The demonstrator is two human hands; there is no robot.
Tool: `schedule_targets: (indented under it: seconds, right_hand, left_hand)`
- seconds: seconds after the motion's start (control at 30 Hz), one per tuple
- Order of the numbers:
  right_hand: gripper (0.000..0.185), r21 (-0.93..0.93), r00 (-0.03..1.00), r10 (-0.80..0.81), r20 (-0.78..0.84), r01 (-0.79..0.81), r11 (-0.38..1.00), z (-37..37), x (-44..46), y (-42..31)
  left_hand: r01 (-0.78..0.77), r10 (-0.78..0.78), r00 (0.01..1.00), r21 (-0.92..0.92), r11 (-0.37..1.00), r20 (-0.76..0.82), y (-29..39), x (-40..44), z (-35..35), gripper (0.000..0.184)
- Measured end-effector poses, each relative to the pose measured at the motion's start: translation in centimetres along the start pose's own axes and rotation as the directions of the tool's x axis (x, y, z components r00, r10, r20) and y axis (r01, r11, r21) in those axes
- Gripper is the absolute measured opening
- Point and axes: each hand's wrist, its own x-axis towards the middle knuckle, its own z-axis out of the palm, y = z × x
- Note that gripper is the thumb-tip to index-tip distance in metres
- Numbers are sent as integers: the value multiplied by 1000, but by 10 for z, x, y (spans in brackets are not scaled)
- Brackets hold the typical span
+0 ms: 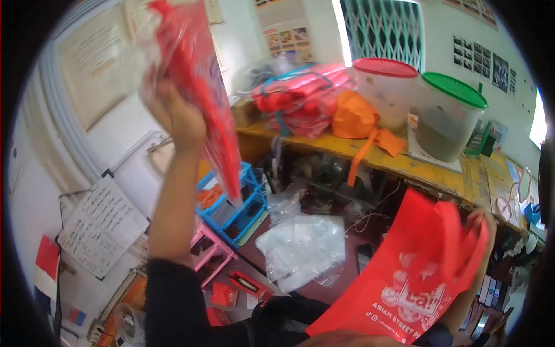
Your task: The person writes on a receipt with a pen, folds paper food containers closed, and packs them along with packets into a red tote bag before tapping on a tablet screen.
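Raised at the upper left, my left hand [176, 113] grips a flat bundle of red bags in clear plastic [199, 75], which hangs down in front of the wall. The hand and the bundle's top are blurred. On the right, my right hand [483, 222] is closed at the handles of a red tote bag [399, 272]. White print with "ASIAN STREET" shows on the tote's lower part, which reaches towards my lap. Part of my right hand is hidden behind the handles.
A yellow shelf [312, 143] carries wrapped red bundles [306, 95], an orange cloth bag [354, 115], a red-lidded tub [384, 87] and a green-lidded tub [450, 118]. Below are clear plastic bags [303, 251], a blue drawer rack [234, 202] and a pink rack [211, 254].
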Motion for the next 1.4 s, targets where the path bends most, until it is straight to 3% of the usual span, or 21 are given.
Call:
schedule_targets:
  seconds: [0.03,0.13,0.23,0.27,0.37,0.4,0.43,0.47,0.57,0.6,0.67,0.8,0.87,0.93,1.0,1.07,1.13,1.23,1.3,1.33,1.4]
  right_hand:
    - [42,38,997,-27,67,24,999,5,-18,-15]
    - [43,283,930,335,151,-366,887,-15,-58,17]
    - [34,341,892,452,-15,-421,841,-21,-83,43]
    - [27,236,912,409,-36,-390,890,-23,-89,54]
    - [8,93,857,513,-41,-508,856,-34,-89,46]
    - [20,15,895,445,14,-445,895,-39,-94,58]
    - [22,70,926,378,19,-378,923,-39,-97,69]
    - [24,197,891,454,25,-450,871,-41,-97,73]
    - [22,247,866,501,12,-488,837,-44,-94,76]
    - [21,218,864,501,-54,-479,850,-45,-91,83]
    - [20,193,854,509,-108,-484,853,-43,-89,82]
    - [10,169,924,258,-283,-216,962,-23,-62,64]
    - [11,167,911,213,-353,-162,973,8,-44,34]
    - [12,106,924,92,-371,-57,993,48,-34,-5]
    - [12,24,888,-171,-427,200,979,95,-24,-35]
    - [10,-237,796,-494,-350,435,869,131,-9,-54]
    - [10,-153,758,-579,-300,561,814,169,11,-95]
    - [9,103,802,-534,-268,574,812,239,0,-170]
    - [14,758,986,-152,67,49,650,290,-29,-215]
    - [14,804,972,-190,138,2,595,312,-48,-234]
    - [22,920,823,-425,377,-388,64,351,-96,-274]
  left_hand:
    - [-130,117,982,82,988,145,-35,26,16,49]
    - [-524,356,808,298,798,469,-113,80,96,45]
    - [-938,446,297,171,302,844,-188,106,149,43]
    - [-978,391,144,71,195,909,-208,101,154,43]
    - [-953,-124,186,210,220,975,-261,43,146,47]
    - [-860,-286,138,259,441,948,-317,37,129,49]
    - [-783,-714,173,534,319,679,-280,11,144,50]
    - [-890,-726,200,431,146,658,-320,-4,123,52]
    - [-698,-598,469,688,200,650,-297,-45,116,49]
    - [-700,-598,458,682,213,657,-290,-57,122,49]
    - [-560,-244,566,585,587,787,-207,-89,143,43]
    - [122,-413,384,398,909,825,-26,-175,160,35]
    - [347,-379,50,339,874,924,43,-204,147,35]
    - [454,-201,-108,228,861,974,79,-230,120,39]
    - [342,-242,53,210,916,969,99,-248,83,40]
    - [531,-549,347,323,783,760,107,-241,54,36]
    - [727,-776,341,375,575,530,105,-203,-5,29]
    - [753,-839,459,373,541,291,136,-155,-102,30]
    - [659,-759,644,430,617,101,182,-144,-147,36]
    - [257,-514,855,809,528,65,205,-140,-170,44]
    - [92,-372,927,932,352,49,250,-141,-224,44]
